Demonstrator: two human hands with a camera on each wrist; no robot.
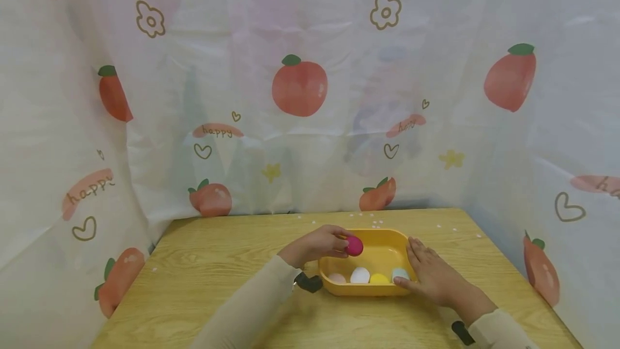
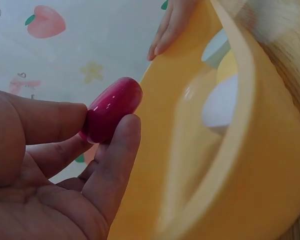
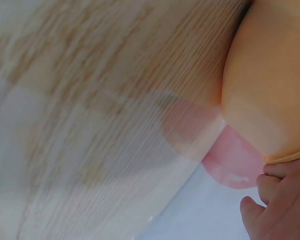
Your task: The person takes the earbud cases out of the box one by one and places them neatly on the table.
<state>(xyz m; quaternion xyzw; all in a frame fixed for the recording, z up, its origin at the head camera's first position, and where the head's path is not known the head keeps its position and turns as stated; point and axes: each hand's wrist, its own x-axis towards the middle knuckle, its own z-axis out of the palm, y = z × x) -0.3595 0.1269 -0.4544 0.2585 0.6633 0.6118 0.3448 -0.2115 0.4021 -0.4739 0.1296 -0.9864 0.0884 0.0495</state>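
A glossy magenta egg-shaped piece (image 1: pixel 354 246) is pinched between the thumb and fingers of my left hand (image 1: pixel 323 242), above the left part of a yellow plastic basin (image 1: pixel 365 290). The left wrist view shows the piece (image 2: pixel 115 107) as a smooth, elongated oval. Along the basin's front wall lie a pale pink piece (image 1: pixel 337 278), a white one (image 1: pixel 360 275), a yellow one (image 1: pixel 379 279) and a mint one (image 1: pixel 400 273). My right hand (image 1: pixel 433 273) rests on the basin's right end, its fingers extended along the rim and its thumb by the mint piece.
The basin stands on a wood-grain table (image 1: pixel 232 263). Small white specks (image 1: pixel 375 224) dot the tabletop behind and beside it. A white curtain (image 1: pixel 310 166) printed with fruit surrounds the table at the back and sides.
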